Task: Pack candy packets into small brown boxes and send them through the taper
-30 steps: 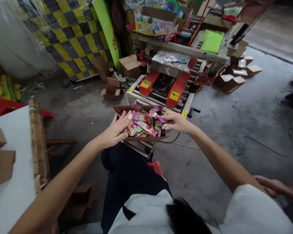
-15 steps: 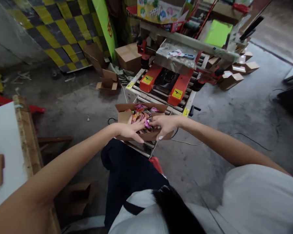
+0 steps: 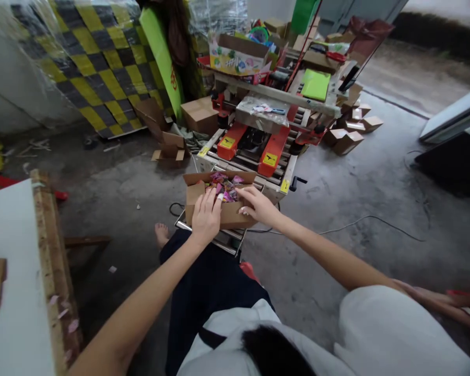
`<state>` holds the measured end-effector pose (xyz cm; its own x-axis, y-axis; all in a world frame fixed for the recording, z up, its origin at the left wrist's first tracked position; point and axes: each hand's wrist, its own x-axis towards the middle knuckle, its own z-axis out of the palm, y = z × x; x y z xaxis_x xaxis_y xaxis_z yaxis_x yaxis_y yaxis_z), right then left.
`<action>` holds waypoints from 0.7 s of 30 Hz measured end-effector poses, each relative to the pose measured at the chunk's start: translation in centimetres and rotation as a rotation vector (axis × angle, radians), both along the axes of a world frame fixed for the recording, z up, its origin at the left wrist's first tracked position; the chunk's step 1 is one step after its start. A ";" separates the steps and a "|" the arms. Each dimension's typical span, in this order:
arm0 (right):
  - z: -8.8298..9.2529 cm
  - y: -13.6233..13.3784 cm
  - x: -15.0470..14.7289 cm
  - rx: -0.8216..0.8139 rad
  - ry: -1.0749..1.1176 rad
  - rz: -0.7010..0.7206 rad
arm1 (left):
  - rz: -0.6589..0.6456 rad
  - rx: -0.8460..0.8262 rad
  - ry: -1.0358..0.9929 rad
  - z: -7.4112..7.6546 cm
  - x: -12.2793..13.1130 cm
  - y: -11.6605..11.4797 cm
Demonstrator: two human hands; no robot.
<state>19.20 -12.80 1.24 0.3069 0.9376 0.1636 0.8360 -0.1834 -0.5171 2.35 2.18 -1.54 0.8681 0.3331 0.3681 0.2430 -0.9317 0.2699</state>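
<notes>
A brown cardboard box (image 3: 194, 194) filled with colourful pink and purple sachets (image 3: 224, 185) rests on the front rollers of a carton-sealing machine (image 3: 258, 143). My left hand (image 3: 206, 215) lies flat on the box's near flap, fingers stretched forward. My right hand (image 3: 257, 204) lies on the same flap at its right end, fingers spread and pressing it down. The far and left flaps stand open, and the sachets show between them.
The machine carries orange guards with yellow stickers and a cluttered top. Loose cardboard boxes (image 3: 347, 137) lie on the concrete floor right of it, more boxes (image 3: 171, 147) to its left. A cable (image 3: 360, 222) crosses the floor. A white table (image 3: 11, 282) stands at my left.
My hands have come off the sachets and folded the near flap over them. The camera pulled back and tilted up, showing more of the room.
</notes>
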 end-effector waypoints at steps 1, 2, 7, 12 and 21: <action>-0.1 -0.3 -1.1 0.019 -0.067 -0.007 | 0.040 0.005 -0.002 -0.3 0.0 -0.7; -0.2 -0.5 -2.1 0.014 -0.120 0.001 | 0.051 0.012 0.005 -0.4 0.0 -1.1; 0.0 1.6 -3.7 -0.148 -0.079 0.051 | -0.112 0.016 0.148 0.4 0.4 0.3; -0.3 3.9 -3.0 -0.195 -0.070 0.005 | -0.252 0.030 0.304 1.0 1.4 2.4; -0.9 5.8 -3.3 0.226 0.114 -0.504 | -0.243 0.102 0.170 -1.1 1.6 3.9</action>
<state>15.91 -7.02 0.37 0.7354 0.6157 0.2830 0.6103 -0.4203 -0.6715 3.99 6.08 -2.67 0.9696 0.0777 0.2320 0.0440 -0.9882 0.1471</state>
